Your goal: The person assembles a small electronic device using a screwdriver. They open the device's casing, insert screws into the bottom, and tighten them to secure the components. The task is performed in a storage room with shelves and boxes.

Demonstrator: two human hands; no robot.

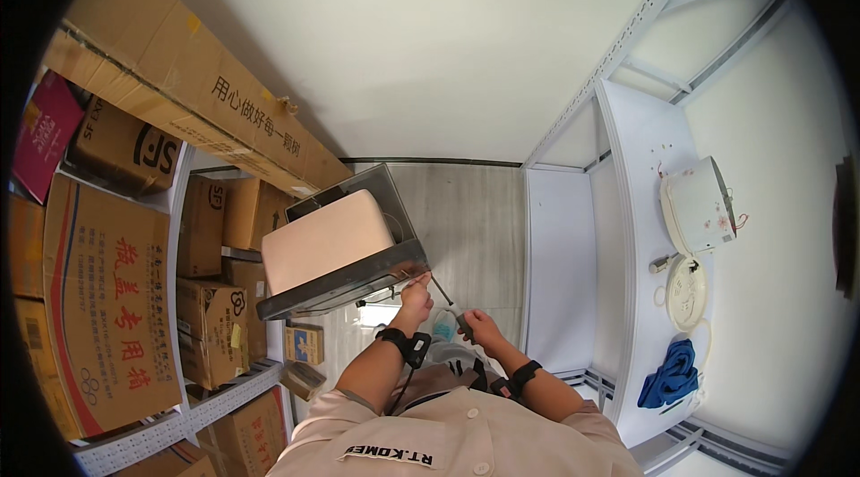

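My right hand (481, 330) is wrapped round the dark handle of a screwdriver (443, 292). Its thin shaft slants up and left to the near right corner of a black appliance (358, 273). A large pale pink block-shaped body (327, 240) sits on that dark frame, which stands tilted in front of me. My left hand (416, 294) is closed at the same corner, fingertips pinched close to the screwdriver's tip. What the fingertips hold there, if anything, is too small to make out.
At left, a shelf rack (224, 401) holds several cardboard boxes (107, 307), and a long carton (206, 101) leans above. The right shelf (632, 208) carries a white flowered pot (692, 206), a cream lid (686, 298) and a blue cloth (670, 376). Grey floor (470, 226) lies between.
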